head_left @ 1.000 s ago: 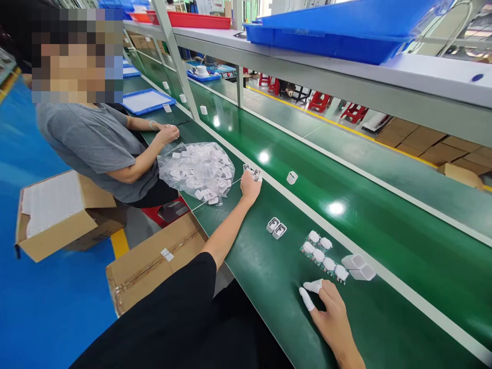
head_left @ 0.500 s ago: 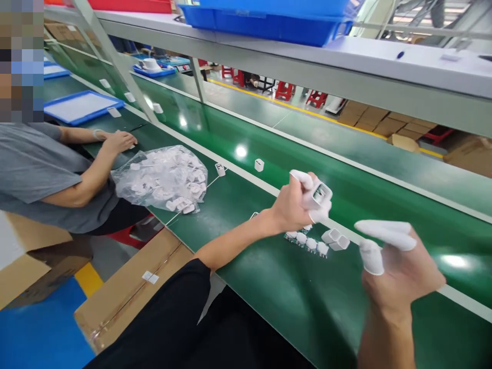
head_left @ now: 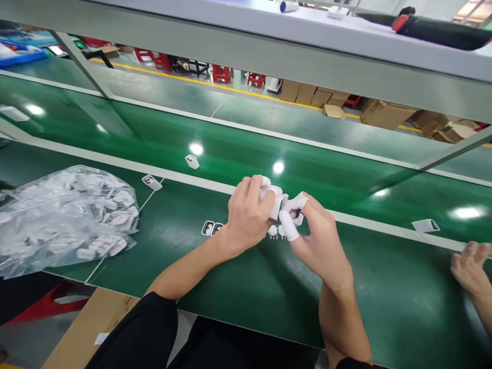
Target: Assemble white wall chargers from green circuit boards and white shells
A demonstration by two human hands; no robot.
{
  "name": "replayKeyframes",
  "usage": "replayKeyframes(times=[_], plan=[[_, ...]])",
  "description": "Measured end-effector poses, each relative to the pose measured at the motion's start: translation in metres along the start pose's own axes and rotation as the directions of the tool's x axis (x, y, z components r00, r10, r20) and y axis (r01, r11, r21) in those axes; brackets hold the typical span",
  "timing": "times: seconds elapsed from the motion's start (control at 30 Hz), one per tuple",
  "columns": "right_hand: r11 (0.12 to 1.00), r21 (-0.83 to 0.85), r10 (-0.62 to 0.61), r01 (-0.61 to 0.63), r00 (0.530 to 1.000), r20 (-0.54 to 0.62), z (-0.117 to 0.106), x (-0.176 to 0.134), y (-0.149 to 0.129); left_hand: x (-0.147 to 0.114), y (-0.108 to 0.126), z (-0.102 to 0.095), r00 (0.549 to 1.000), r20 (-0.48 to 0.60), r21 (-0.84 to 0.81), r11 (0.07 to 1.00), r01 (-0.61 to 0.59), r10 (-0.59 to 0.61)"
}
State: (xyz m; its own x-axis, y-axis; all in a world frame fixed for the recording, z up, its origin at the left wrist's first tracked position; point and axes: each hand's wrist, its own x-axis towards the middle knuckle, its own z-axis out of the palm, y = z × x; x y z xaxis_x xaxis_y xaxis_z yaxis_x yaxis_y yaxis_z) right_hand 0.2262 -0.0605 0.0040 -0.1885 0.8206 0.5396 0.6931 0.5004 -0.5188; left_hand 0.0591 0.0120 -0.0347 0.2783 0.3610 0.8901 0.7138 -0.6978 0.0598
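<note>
My left hand (head_left: pixel 248 215), with white finger cots on its fingertips, is closed around a small white plastic housing (head_left: pixel 275 206), whose open end faces right. At that opening my right hand (head_left: pixel 317 233), also in finger cots, has thumb and forefinger pinched together. Whatever sits between those fingertips is too hidden to name. Below the hands lie small circuit boards with white caps (head_left: pixel 273 231), partly covered. Behind the right fingers another white housing (head_left: pixel 298 220) shows in part. Left of my left wrist rest white covers with dark insides (head_left: pixel 208 227).
A clear plastic bag of white parts (head_left: pixel 77 215) lies at left, beside a loose white cover (head_left: pixel 152 182). White housings sit on the green belt (head_left: pixel 192 162) and its right edge (head_left: pixel 426 225). Another person's hand (head_left: pixel 472 266) rests at far right. A shelf (head_left: pixel 269 46) spans above.
The view has swung to the right. My hands, apart before, have come together at the white housing, and my right fingers have closed from spread to pinched. Another person's hand now shows at right.
</note>
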Motion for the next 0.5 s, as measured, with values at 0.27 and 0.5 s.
replayKeyframes(times=[0.27,0.5], plan=[[0.989,-0.056,0.145,-0.14,0.983,0.113,0.004,0.003,0.008,-0.006,-0.002,0.014,0.986,0.164,0.019,1.0,0.021,-0.024],[0.987,0.058,0.153,-0.152,0.988,-0.009,-0.02,0.0,0.017,0.002,-0.012,0.016,0.995,0.079,-0.012,0.998,-0.067,0.068]])
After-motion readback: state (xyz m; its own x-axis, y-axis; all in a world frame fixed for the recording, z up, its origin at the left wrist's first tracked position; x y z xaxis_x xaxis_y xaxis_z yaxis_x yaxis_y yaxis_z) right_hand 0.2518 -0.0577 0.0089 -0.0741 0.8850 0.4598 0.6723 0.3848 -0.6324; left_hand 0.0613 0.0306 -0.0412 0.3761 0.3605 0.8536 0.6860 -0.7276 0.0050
